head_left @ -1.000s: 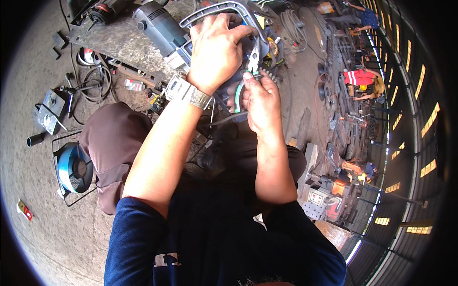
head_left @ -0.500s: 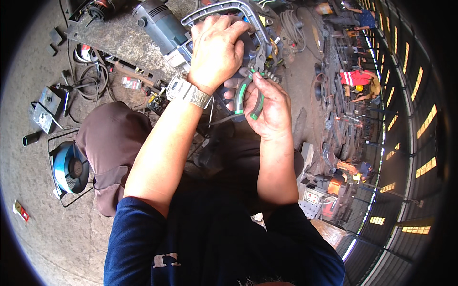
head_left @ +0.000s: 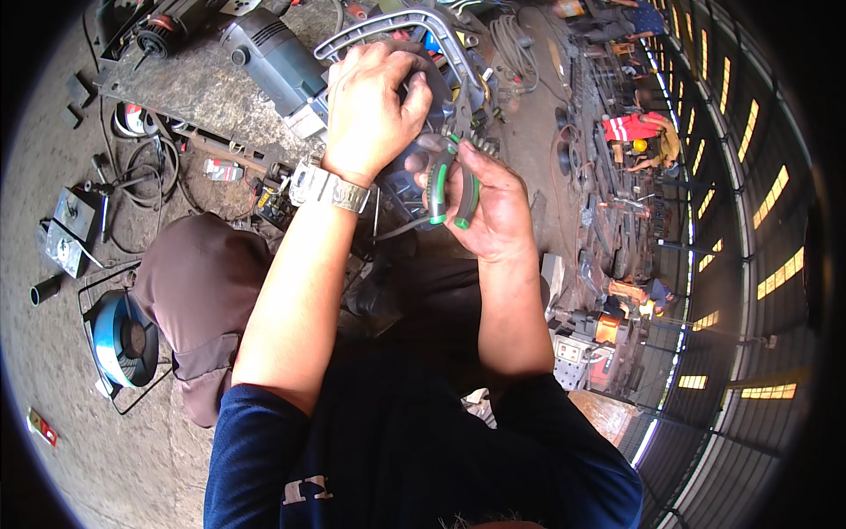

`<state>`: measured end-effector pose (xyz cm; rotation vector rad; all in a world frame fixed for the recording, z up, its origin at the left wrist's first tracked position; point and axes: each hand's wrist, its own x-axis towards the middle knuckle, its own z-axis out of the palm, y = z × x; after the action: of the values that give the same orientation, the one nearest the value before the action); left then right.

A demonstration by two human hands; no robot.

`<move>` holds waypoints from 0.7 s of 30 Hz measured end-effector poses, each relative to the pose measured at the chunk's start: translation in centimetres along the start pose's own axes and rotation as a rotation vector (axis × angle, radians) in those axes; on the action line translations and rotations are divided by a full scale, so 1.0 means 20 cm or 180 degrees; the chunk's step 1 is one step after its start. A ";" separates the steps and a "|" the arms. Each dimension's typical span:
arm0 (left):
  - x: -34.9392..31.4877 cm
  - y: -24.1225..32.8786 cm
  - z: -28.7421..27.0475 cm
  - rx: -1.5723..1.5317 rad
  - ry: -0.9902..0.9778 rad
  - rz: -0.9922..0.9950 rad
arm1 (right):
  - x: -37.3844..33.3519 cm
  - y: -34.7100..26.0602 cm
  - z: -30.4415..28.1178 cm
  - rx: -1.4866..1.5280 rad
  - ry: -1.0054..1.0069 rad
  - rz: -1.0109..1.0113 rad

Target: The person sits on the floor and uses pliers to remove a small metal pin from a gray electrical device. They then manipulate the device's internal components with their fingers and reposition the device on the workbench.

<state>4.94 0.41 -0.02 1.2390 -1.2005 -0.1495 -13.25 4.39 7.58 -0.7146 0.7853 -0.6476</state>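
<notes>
My right hand (head_left: 495, 207) is closed around pliers (head_left: 468, 196) with green-and-grey handles, thumb along the top near the pivot. The plier jaws point away from me, beside the edge of a plastic tool box (head_left: 460, 37) with a curved grey handle. Over this box, my left hand (head_left: 377, 106) lies back up with bent fingers. Its fingertips are hidden, so I cannot make out what they grip. A grey power tool (head_left: 271, 63) with a cylindrical motor body lies just left of that hand.
Left on the floor are a black cable (head_left: 150, 163), a blue wire spool (head_left: 123, 339) and a metal block (head_left: 69, 231). At far left lies a small red-and-yellow item (head_left: 41, 427). A welding-type machine (head_left: 599, 353) stands at right. Another person (head_left: 643, 137) in red works farther off.
The plier handles have come closer together in my right hand. My left hand stays over the tool box. The whole view has shifted slightly.
</notes>
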 end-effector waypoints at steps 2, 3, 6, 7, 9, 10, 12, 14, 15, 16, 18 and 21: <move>-0.01 -0.01 -0.01 0.0047 -0.0086 -0.0092 | 0.01 0.00 0.02 0.0424 -0.0395 0.0138; -0.01 -0.01 -0.01 0.0040 -0.0066 -0.0074 | 0.01 0.00 0.03 0.0549 -0.0433 0.0150; -0.01 -0.01 0.00 0.0026 -0.0021 -0.0030 | 0.03 0.02 0.06 0.0853 -0.0429 0.0102; -0.01 -0.01 0.00 0.0023 -0.0018 -0.0018 | 0.03 0.03 0.09 0.0905 -0.0345 0.0028; -0.01 -0.01 0.00 -0.0002 0.0005 0.0010 | 0.04 0.04 0.12 0.1023 -0.0217 -0.0121; -0.01 -0.02 -0.01 -0.0024 0.0026 0.0027 | 0.04 0.05 0.13 0.1090 -0.0174 -0.0196; -0.02 -0.02 0.00 -0.0050 0.0070 0.0058 | 0.04 0.07 0.13 0.1273 -0.0253 -0.0244; -0.02 -0.02 0.01 -0.0058 0.0114 0.0085 | 0.06 0.07 0.11 0.1506 -0.0497 -0.0191; -0.02 -0.02 0.01 -0.0101 0.0150 0.0102 | 0.07 0.08 0.13 0.1498 -0.0416 -0.0249; -0.02 -0.03 0.01 -0.0144 0.0187 0.0120 | 0.08 0.08 0.16 0.1490 -0.0334 -0.0307; -0.02 -0.04 0.02 -0.0189 0.0251 0.0162 | 0.09 0.08 0.19 0.1480 -0.0291 -0.0333; -0.03 -0.04 0.03 -0.0144 0.0346 0.0221 | 0.10 0.08 0.21 0.1534 -0.0476 -0.0269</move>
<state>4.63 0.03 -1.17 1.1501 -1.1384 -0.0567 -8.40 5.18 7.75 -0.3499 0.4365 -0.8135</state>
